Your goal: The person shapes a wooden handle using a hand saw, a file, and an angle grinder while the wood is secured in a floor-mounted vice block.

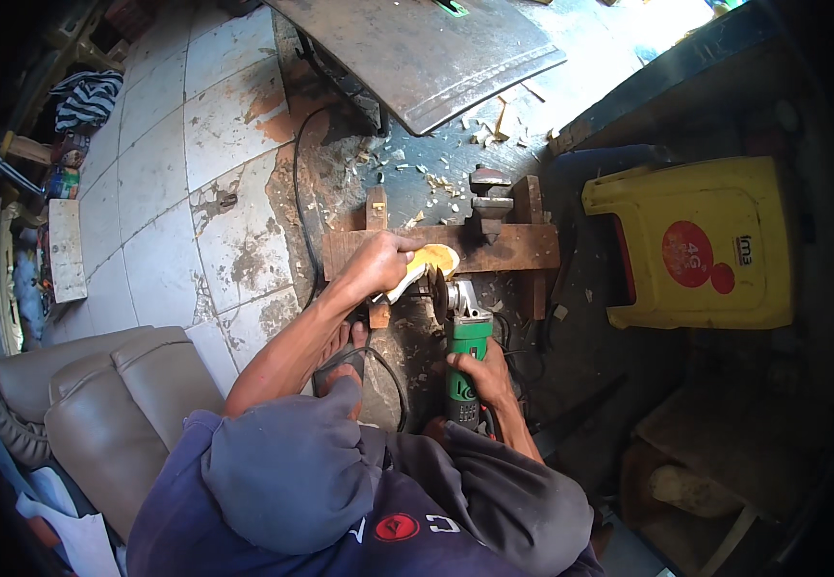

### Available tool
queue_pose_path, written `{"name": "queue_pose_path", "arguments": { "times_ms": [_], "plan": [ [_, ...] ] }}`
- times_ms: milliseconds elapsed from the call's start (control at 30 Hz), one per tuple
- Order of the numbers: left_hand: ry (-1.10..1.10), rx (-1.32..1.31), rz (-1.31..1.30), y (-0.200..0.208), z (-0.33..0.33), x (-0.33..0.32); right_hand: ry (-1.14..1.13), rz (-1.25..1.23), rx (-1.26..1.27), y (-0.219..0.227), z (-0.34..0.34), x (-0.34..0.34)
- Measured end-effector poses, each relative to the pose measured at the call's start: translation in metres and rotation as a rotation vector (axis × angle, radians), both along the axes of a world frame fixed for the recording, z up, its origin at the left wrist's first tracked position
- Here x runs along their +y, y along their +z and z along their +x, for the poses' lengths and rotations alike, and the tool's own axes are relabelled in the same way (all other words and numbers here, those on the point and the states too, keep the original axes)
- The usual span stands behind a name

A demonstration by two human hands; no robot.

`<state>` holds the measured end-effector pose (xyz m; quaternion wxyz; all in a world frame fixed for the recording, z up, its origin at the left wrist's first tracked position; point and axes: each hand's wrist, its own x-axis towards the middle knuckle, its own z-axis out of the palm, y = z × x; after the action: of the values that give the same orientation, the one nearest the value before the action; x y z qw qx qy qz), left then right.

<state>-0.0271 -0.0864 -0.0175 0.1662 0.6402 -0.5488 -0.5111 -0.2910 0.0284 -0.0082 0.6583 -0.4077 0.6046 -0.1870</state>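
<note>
My left hand [376, 263] grips a curved, sole-shaped piece [435, 257], yellow on its broad end and white along the side. It is held over the near edge of a low wooden bench [348, 252]. In my right hand [490, 373] is a green angle grinder [469, 338], its metal head pointing away from me. The grinder's disc [440, 294] stands on edge close to the piece; whether they touch I cannot tell. A dark metal block on a stem [490, 202] rises from the bench just beyond and to the right.
A dark tabletop [427, 62] overhangs beyond the bench. To the right lies a yellow plastic stool [715, 240]. Pale scraps [441, 183] litter the floor. A black cable [298, 188] runs left of the bench, near my foot [348, 338]. A brown padded seat [133, 409] stands at left.
</note>
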Motion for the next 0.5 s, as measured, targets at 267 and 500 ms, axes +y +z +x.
{"name": "queue_pose_path", "arguments": {
  "times_ms": [267,500],
  "plan": [
    [0.012,0.003,-0.004,-0.0024,0.0012,0.0013,0.017,-0.001,0.037,0.005,0.0024,-0.0022],
    [0.043,0.059,-0.02,-0.0078,0.0036,0.0041,0.024,-0.02,0.033,0.0068,-0.0005,0.0015]
  ]
}}
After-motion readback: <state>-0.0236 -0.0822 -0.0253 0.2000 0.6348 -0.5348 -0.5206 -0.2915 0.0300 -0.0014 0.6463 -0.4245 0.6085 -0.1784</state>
